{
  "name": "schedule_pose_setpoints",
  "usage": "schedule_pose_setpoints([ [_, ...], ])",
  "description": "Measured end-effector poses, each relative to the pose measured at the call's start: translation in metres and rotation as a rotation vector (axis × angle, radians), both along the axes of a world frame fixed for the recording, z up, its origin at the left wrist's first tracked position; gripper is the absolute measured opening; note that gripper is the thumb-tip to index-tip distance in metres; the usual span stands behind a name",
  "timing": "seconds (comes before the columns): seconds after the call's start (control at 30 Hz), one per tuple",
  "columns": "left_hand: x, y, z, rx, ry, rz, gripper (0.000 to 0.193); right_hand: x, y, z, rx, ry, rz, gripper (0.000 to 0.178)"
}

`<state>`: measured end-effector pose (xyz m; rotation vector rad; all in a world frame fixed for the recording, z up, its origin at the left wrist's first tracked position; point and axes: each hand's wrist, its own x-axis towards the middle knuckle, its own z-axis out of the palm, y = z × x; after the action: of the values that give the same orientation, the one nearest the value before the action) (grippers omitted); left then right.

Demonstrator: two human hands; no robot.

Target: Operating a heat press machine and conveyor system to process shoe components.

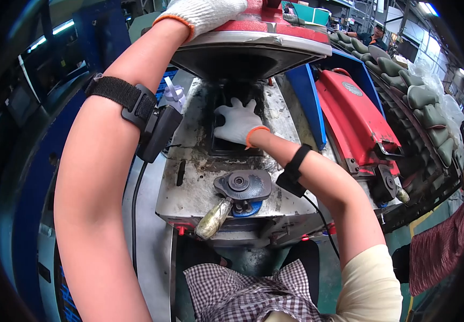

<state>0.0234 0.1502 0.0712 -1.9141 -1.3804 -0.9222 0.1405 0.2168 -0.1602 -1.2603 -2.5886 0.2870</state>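
My left hand (206, 15), in a white knit glove with an orange cuff, is closed on the upper part of a raised red machine lid (302, 36); the picture's top edge cuts off part of it. Under the lid is a dark, flat underside (232, 56). Below it, my right hand (237, 124), gloved the same way, reaches in with fingers spread. Its palm is over a black recessed plate (226, 146) in the worn metal machine bed (189, 185). Nothing shows in its grasp. Nearer me sits a dark clamp (242, 183) with a worn, wrapped handle (213, 219).
A pale bottle (173, 92) stands left of the bed. On the right, a second red lid (350, 115) lies beside a blue panel (304, 102). Beyond it is a rack of grey-green padded pieces (428, 99). Another person (374, 37) is at the far right. Cables trail from both forearm straps.
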Motion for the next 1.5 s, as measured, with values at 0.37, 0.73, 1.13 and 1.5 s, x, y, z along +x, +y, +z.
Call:
schedule_pose_setpoints([
  [0.37,0.008,-0.008,-0.005,-0.025,0.017,-0.113,0.041,-0.004,-0.001,-0.006,0.031,-0.019,-0.04,0.075],
  [0.73,0.011,-0.041,-0.053,-0.363,-0.013,-0.075,0.037,0.089,-0.102,0.026,-0.121,0.287,0.48,0.069],
  [1.13,0.032,-0.071,-0.146,-0.746,-0.022,-0.095,0.032,0.108,-0.233,-0.12,-1.761,0.824,0.515,0.073],
  [1.5,0.041,-0.08,-0.179,-0.67,0.001,-0.074,0.03,0.062,-0.233,-0.116,-2.395,1.499,0.729,0.048],
])
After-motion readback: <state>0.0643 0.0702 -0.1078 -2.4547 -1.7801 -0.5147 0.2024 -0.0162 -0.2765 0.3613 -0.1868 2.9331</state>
